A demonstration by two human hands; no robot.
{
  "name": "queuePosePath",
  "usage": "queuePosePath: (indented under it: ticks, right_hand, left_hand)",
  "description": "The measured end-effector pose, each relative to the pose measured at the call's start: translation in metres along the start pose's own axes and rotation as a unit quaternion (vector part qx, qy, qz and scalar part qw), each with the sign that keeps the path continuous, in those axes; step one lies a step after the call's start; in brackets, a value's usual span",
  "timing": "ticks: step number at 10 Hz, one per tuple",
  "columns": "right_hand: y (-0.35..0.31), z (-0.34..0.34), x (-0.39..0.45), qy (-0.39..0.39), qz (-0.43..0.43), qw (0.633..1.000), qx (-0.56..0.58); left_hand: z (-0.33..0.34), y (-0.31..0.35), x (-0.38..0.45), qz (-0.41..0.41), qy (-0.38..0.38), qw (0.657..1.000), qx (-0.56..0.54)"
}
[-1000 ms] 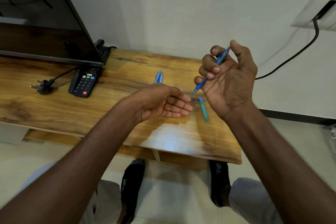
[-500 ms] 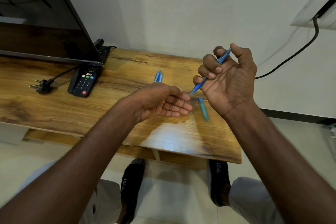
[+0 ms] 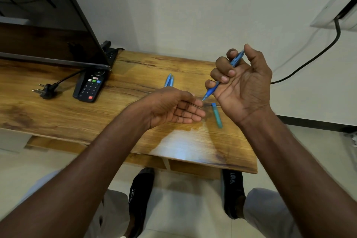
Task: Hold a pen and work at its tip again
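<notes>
At centre right of the frame our right hand [image 3: 241,85] curls round the pen [image 3: 224,77], tip down beside our left hand [image 3: 177,108], whose fingers lie relaxed. The tip could mark those fingers, or the pen slip onto the table [image 3: 77,118].

A room in a home, likely a living room. A low wooden counter [image 3: 58,118] stands against a plain white wall on a pale tiled floor. A flat television [image 3: 44,31] stands on the counter's far left; a remote control [image 3: 89,87] lies just under its corner, and an unplugged mains plug [image 3: 45,91] lies left of the remote.
</notes>
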State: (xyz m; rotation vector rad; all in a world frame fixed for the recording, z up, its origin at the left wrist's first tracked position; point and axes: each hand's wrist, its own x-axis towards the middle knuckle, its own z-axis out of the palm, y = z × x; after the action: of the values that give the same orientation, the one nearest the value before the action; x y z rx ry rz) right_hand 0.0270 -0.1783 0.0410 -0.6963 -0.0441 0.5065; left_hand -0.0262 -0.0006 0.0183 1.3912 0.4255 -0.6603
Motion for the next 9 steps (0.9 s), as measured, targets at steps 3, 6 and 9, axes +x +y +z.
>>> queuePosePath:
  ticks: [3,6,9]
  right_hand:
    - [-0.0020,-0.0035,-0.0005,0.014,0.000,1.000,0.026]
    - [-0.0020,-0.0044,-0.0002,0.017,0.004,0.999,0.043]
    - [-0.0031,-0.0053,-0.0004,0.017,0.007,0.998,0.054]
  left_hand:
    - [0.0006,-0.0002,0.0007,0.002,-0.010,1.000,-0.007]
    - [-0.0001,-0.0009,0.0015,0.001,-0.015,1.000,-0.015]
    - [0.0003,0.0009,0.0002,0.001,-0.019,1.000,-0.019]
